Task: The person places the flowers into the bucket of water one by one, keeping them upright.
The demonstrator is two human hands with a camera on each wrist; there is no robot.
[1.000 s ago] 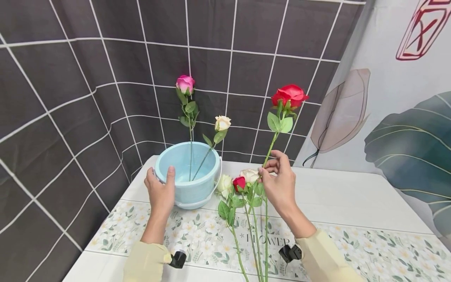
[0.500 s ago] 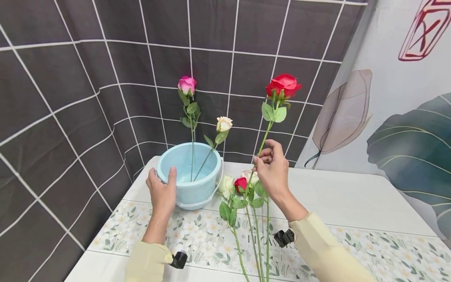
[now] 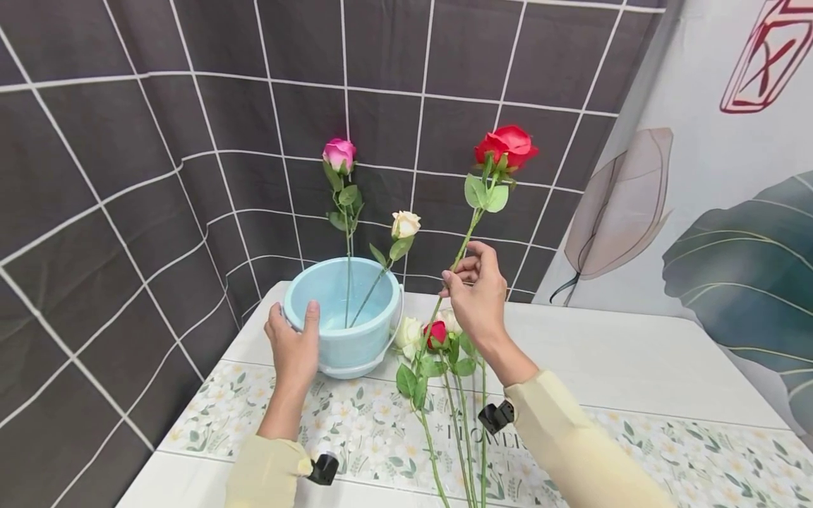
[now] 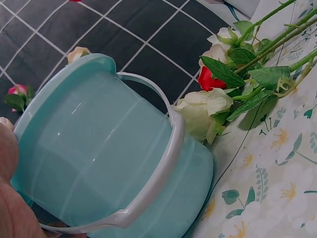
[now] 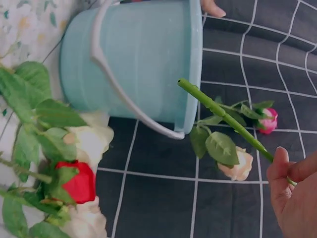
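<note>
A light blue bucket point(image 3: 356, 347) stands on the table with a pink rose point(image 3: 339, 155) and a cream rose point(image 3: 405, 224) leaning in it. My left hand point(image 3: 292, 346) grips the bucket's left rim, thumb over the edge. In my right hand point(image 3: 478, 291) a large red rose point(image 3: 508, 147) is pinched by its green stem, bloom up and leaning right. The right wrist view shows the cut lower end of that stem point(image 5: 218, 110) overlapping the bucket's rim. In the left wrist view the bucket's side point(image 4: 99, 139) hides its inside.
Beside the bucket lie a small red rose point(image 3: 435, 334) and whitish roses point(image 3: 409, 334), their long stems running toward the front edge. The bucket's white handle point(image 4: 158, 168) hangs down its side. A dark grid-patterned curtain point(image 3: 394, 127) rises close behind.
My right hand has carried the red rose leftward and upward, closer to the bucket, its stem tilting more. My left hand keeps its place on the rim.
</note>
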